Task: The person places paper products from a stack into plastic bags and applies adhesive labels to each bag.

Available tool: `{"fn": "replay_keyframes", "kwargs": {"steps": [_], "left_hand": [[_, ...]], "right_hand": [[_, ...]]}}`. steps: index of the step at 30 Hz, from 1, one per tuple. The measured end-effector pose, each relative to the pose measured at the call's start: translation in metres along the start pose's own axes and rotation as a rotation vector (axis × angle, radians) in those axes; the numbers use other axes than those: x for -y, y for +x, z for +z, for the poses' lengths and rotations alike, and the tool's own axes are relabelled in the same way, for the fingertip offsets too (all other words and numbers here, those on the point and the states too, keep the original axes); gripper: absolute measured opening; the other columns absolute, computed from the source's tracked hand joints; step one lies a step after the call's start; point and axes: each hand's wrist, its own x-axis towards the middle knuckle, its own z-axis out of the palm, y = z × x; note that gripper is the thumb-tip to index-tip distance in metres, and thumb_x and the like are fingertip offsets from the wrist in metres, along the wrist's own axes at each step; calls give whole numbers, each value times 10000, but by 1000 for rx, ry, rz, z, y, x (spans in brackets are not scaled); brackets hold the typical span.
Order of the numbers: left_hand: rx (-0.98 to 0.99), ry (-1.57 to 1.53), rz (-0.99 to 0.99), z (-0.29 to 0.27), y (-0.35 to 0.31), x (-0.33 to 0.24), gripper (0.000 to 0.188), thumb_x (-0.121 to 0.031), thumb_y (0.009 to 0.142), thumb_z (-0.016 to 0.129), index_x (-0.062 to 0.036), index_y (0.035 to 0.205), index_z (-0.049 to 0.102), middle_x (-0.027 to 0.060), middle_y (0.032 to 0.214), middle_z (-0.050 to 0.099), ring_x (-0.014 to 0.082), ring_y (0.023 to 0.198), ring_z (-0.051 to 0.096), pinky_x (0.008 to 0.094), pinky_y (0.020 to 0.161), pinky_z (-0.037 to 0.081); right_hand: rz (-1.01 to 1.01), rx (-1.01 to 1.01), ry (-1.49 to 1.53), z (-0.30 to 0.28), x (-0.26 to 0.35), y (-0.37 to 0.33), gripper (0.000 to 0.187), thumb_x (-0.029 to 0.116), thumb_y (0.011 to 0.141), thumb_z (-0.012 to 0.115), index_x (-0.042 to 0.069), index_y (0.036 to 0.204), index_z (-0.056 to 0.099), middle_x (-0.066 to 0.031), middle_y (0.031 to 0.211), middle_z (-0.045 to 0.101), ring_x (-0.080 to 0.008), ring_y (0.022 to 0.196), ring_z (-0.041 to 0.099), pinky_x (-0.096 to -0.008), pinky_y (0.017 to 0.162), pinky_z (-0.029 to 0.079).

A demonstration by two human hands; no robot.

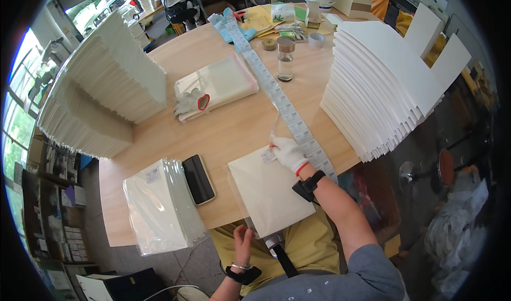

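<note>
Grey fabric of the person's short-sleeved shirt [335, 277] lies nearest the camera, above olive-yellow trousers [314, 242] and a black belt with a metal buckle [275, 241]. A flat, cream, square packet [274, 192] in clear plastic lies at the table's near edge, its lower corner jutting over the person's lap. The right hand [290, 153], in a white knitted glove with a red cuff edge and a black band at the wrist, reaches over the packet's upper right part. Its fingertips are drawn close together beside a small white printed label [268, 155] near the packet's top edge; whether they pinch or merely press it, I cannot tell. The bare left hand [243, 240], wearing a bracelet and another black band, is at the packet's lower left corner with its fingers bent and slightly apart; whether they grip the corner is unclear.

A long pale strip of printed labels [287, 114] runs down the wooden table [223, 141], passing just beside the right hand. Left of the packet lie a black-screened phone [198, 179] and a stack of plastic-wrapped cream packets [159, 205]. Farther off are a loose white glove [190, 103] on clear plastic sleeves [223, 80], a clear lidded jar [285, 61], and tall piles of white boards [372, 82] on the right.
</note>
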Motion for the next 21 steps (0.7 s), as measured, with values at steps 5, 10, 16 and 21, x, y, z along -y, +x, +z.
{"fn": "replay_keyframes", "kwargs": {"steps": [5, 10, 16, 21], "left_hand": [[215, -120, -186, 11, 11, 4, 293, -119, 841, 608, -54, 1091, 471, 25, 944, 606, 101, 767, 592, 262, 579, 530], [259, -138, -168, 27, 2, -37, 313, -93, 834, 590, -59, 1115, 456, 25, 955, 595, 102, 758, 585, 248, 571, 512], [411, -170, 89, 11, 2, -79, 491, -58, 853, 558, -9, 1287, 334, 73, 1146, 525, 143, 996, 532, 267, 809, 459], [290, 93, 330, -63, -29, -149, 522, 3, 852, 533, 42, 1314, 293, 137, 1331, 389, 180, 1221, 374, 312, 986, 336]], "right_hand": [[98, -57, -393, -11, 20, -8, 241, 227, 783, 556, 58, 952, 533, -182, 844, 618, -331, 791, 602, -447, 673, 466], [146, -66, -535, -47, 21, -36, 271, 283, 782, 552, 75, 950, 509, -190, 801, 617, -353, 760, 606, -469, 641, 465], [124, 226, -237, -58, 35, -156, 319, 269, 816, 535, 64, 1061, 532, -174, 773, 606, -328, 745, 603, -424, 645, 456], [-160, 105, 319, -24, 102, -147, 343, 22, 764, 575, -16, 1103, 546, -31, 602, 383, -89, 544, 395, -245, 531, 384]]}}
